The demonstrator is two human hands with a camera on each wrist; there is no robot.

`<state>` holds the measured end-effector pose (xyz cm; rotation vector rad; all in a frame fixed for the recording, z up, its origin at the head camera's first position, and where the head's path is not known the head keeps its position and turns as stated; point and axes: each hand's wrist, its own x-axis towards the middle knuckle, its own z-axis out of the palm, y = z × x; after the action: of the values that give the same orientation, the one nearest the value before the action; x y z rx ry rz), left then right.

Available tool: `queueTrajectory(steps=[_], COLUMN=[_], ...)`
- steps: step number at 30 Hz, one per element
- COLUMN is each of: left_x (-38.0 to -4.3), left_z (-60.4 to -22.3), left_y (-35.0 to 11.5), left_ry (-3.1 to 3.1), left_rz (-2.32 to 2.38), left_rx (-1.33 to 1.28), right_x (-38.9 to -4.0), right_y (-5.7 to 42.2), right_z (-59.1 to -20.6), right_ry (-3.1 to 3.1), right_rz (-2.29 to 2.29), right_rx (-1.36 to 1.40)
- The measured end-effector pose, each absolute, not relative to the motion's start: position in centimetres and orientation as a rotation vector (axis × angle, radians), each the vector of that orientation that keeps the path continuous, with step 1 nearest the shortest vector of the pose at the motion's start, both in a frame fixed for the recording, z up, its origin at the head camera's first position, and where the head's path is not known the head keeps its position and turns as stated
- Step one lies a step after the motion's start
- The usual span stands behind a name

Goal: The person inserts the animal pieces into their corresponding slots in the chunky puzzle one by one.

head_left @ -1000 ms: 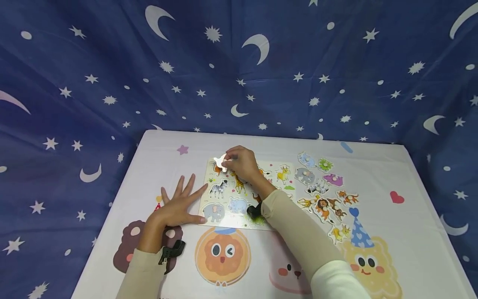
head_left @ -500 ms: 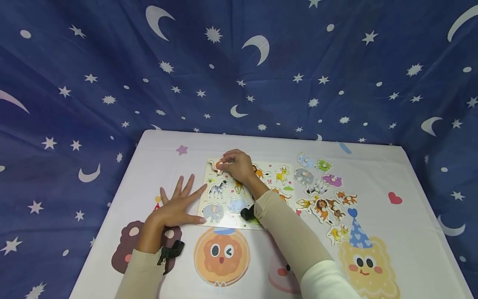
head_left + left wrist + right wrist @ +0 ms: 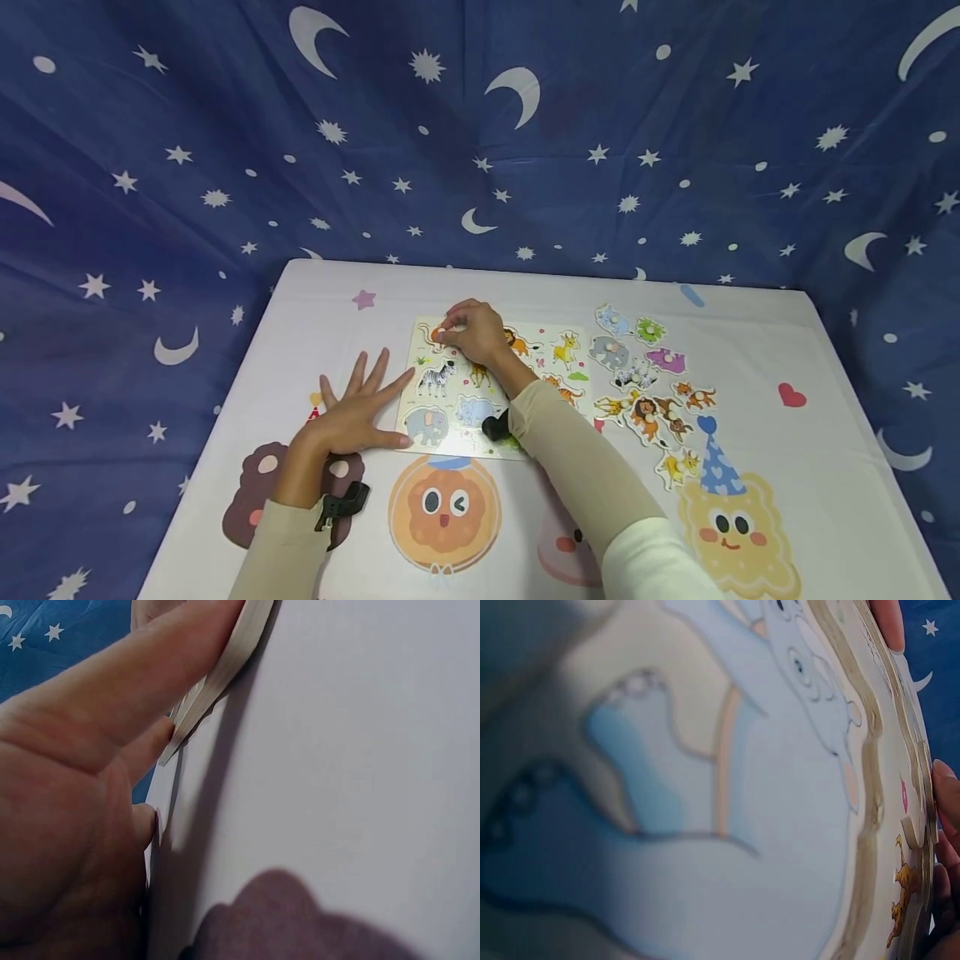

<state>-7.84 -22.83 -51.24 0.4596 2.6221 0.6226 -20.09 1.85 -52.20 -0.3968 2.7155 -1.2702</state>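
My right hand [image 3: 476,335] pinches an orange-and-brown animal puzzle piece [image 3: 431,337] at the far left corner of the puzzle board [image 3: 461,385]. The fingers hide part of that piece, which lies low over its spot. In the right wrist view, fingertips [image 3: 946,799] show at the right edge, beyond a large pale blue animal picture [image 3: 795,832]. My left hand [image 3: 356,421] is spread flat beside the board, its thumb against the near left corner. Seen from the left wrist, a straight finger [image 3: 112,690] reaches the board's pale side edge [image 3: 225,671].
Loose animal pieces lie right of the board, among them a grey elephant [image 3: 609,353], a purple piece [image 3: 667,360], a green piece [image 3: 649,330] and a lion [image 3: 646,419]. A cartoon-printed white cloth [image 3: 840,467] covers the table; a starry blue curtain [image 3: 570,208] hangs behind.
The right hand has lowered and turned the piece, from white side showing above the board to picture side showing at the corner. The left hand stays in place.
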Motion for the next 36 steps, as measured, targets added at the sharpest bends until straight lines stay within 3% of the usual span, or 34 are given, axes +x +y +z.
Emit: queueTrajectory(steps=[36], left_x=[-7.77], left_z=[-51.14], left_y=[-22.87], left_ry=[2.628], left_rz=[0.638], left_rx=[0.466], right_x=[-20.22], right_y=[1.79], right_z=[-52.21], right_ry=[2.738], right_rz=[-1.115], right_rx=[-0.402])
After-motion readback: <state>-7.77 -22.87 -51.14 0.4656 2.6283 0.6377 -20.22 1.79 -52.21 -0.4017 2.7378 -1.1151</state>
